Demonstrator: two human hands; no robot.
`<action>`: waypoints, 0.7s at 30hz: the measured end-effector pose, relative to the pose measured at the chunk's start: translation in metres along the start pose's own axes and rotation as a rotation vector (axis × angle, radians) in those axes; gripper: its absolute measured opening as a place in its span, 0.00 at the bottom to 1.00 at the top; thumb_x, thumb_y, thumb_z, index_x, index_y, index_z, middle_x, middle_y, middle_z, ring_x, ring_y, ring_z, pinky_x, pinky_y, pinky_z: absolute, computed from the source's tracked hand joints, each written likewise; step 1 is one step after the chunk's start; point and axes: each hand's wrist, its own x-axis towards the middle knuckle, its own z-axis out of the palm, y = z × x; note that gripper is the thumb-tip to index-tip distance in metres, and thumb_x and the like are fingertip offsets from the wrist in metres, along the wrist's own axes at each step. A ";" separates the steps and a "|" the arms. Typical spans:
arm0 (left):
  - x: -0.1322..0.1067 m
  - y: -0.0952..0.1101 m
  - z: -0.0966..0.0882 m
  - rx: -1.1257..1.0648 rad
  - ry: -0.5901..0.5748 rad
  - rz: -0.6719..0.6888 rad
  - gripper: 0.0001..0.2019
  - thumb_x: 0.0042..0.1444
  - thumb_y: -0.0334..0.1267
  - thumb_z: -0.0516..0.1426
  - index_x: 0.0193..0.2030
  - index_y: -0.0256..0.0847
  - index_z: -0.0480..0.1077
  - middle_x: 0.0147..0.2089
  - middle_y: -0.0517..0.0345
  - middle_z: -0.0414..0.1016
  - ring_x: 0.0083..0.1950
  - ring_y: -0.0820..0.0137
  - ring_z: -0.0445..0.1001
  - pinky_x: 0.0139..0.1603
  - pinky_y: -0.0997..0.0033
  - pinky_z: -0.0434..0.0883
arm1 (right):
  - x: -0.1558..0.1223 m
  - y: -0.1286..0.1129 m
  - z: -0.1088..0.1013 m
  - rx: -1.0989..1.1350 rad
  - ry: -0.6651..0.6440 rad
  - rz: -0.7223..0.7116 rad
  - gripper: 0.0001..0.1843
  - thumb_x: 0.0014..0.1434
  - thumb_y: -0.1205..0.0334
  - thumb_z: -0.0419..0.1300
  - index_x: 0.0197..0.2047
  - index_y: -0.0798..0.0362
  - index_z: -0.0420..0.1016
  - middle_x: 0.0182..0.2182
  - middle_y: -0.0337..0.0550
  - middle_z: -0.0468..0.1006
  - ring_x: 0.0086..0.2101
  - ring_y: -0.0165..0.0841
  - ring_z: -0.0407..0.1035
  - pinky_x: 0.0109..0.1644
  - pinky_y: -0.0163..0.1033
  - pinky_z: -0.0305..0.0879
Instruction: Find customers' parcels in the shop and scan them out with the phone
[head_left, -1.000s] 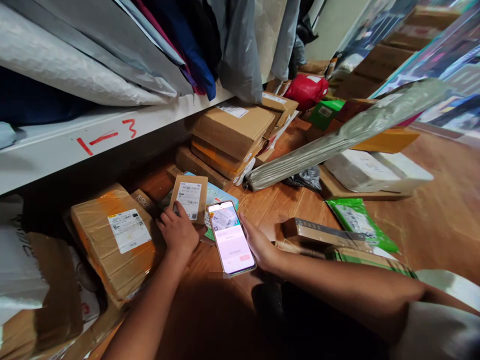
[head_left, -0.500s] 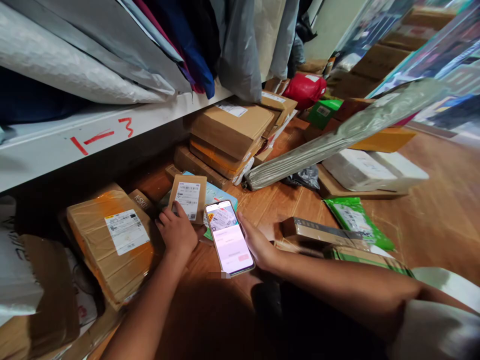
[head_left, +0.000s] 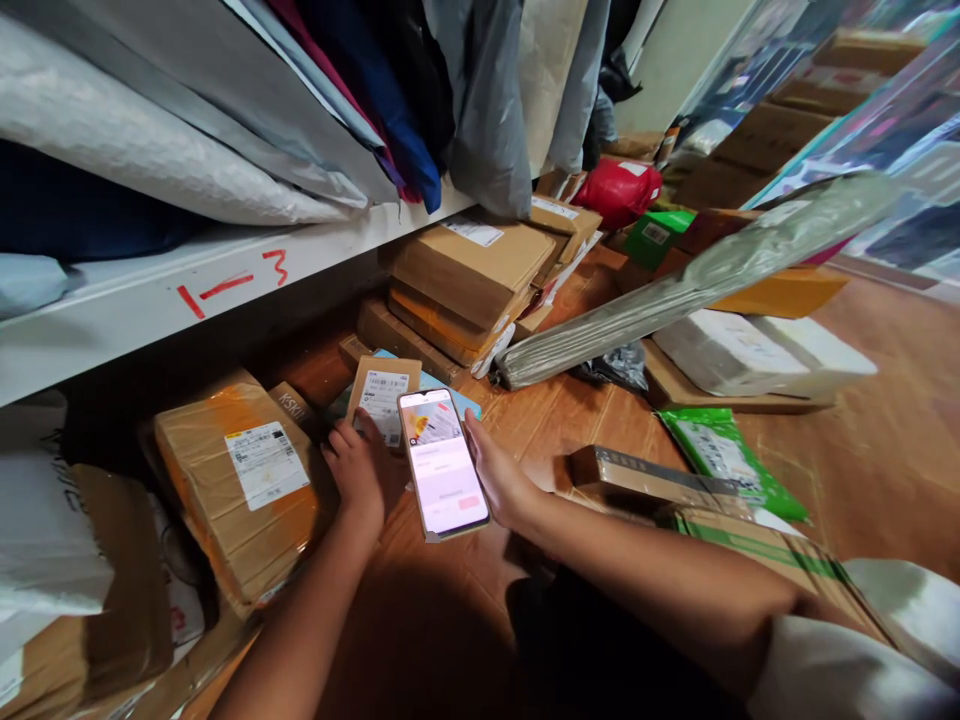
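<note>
My left hand (head_left: 358, 470) grips the lower left edge of a small brown cardboard box (head_left: 412, 376), one finger lying over its white shipping label. A blue flat package (head_left: 465, 402) shows partly behind that box. In my right hand (head_left: 501, 470) is a smartphone (head_left: 447, 470), screen up, held along its right edge. Its lit screen has a camera picture at the top and a pale page below. The phone's upper left corner covers part of the view beside the small box. Left of my left hand lies a larger taped carton (head_left: 202, 470) with a white label.
A white shelf (head_left: 135, 310) marked in red holds bagged parcels above. Stacked cartons (head_left: 465, 265) lie behind, and a long grey wrapped roll (head_left: 637, 310) slants across the floor. To the right are a green packet (head_left: 712, 450), a long narrow box (head_left: 652, 480) and white boxes (head_left: 739, 350).
The phone has shifted left, nearer the small box, and its camera picture differs. My left hand stays at the box. The whole view has shifted slightly.
</note>
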 end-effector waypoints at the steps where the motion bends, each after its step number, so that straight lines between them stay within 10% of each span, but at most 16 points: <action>1: 0.000 0.000 -0.001 0.000 0.005 0.001 0.26 0.61 0.34 0.43 0.64 0.26 0.56 0.49 0.30 0.63 0.49 0.48 0.64 0.48 0.53 0.62 | 0.003 -0.001 0.007 0.007 -0.013 -0.019 0.26 0.67 0.45 0.43 0.46 0.55 0.76 0.40 0.46 0.82 0.36 0.36 0.78 0.49 0.43 0.71; 21: 0.000 -0.007 0.000 -0.030 -0.022 0.018 0.24 0.64 0.33 0.36 0.58 0.26 0.64 0.48 0.33 0.68 0.46 0.51 0.67 0.46 0.55 0.65 | 0.021 0.013 0.041 0.018 -0.074 -0.170 0.27 0.59 0.40 0.52 0.45 0.56 0.75 0.39 0.49 0.82 0.39 0.41 0.76 0.48 0.46 0.69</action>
